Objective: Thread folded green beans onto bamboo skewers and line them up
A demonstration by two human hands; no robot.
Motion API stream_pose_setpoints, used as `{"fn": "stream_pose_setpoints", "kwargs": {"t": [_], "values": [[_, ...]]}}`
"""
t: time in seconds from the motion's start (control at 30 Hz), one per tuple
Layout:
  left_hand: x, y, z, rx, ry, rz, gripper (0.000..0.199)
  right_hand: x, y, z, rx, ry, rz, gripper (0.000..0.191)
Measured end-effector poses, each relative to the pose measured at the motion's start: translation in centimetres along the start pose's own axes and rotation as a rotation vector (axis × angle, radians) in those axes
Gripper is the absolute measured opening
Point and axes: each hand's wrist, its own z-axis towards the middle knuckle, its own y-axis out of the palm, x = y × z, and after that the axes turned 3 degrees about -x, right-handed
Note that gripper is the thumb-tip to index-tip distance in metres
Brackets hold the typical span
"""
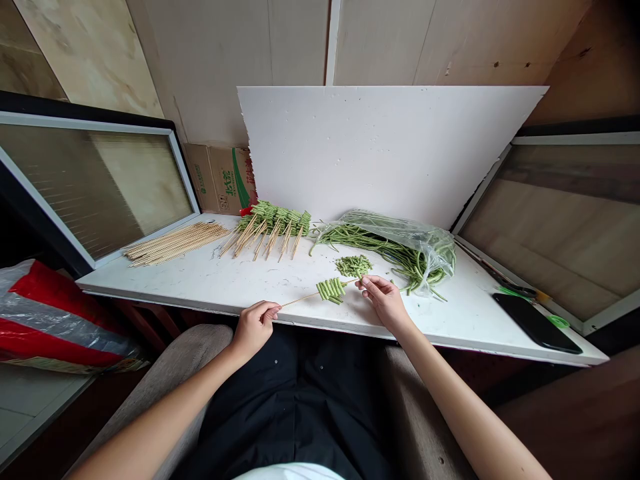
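A bamboo skewer (301, 299) crosses low over the front edge of the white table, with several cut green bean pieces (331, 290) threaded side by side on it. My left hand (256, 325) is closed on its left end. At the other end, my right hand (383, 299) pinches with thumb and fingers around the pointed tip; whether a bean piece is also between them is hidden. Just behind my right fingertips lies a small pile of cut green bean pieces (351, 265).
Bare skewers (175, 243) lie at the left, beside stacked filled skewers (280, 219). Long green beans (380, 241) lie in a clear plastic bag (440, 247). A black phone (536, 323) and scissors (515, 285) are at the right. A white board (380, 153) and cardboard box (217, 177) stand behind.
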Motion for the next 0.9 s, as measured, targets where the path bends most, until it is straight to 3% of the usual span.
{"fn": "stream_pose_setpoints", "kwargs": {"t": [0.37, 0.6, 0.9], "values": [[0.02, 0.0, 0.04, -0.002, 0.004, -0.006, 0.022, -0.36, 0.26, -0.06, 0.044, 0.017, 0.079, 0.038], [0.13, -0.03, 0.06, -0.003, 0.002, -0.013, 0.022, -0.58, 0.46, -0.07, 0.083, 0.026, 0.096, 0.049], [0.2, -0.01, 0.08, -0.006, -0.007, -0.015, 0.023, -0.53, 0.5, -0.16, 0.079, 0.022, 0.087, 0.04]]}}
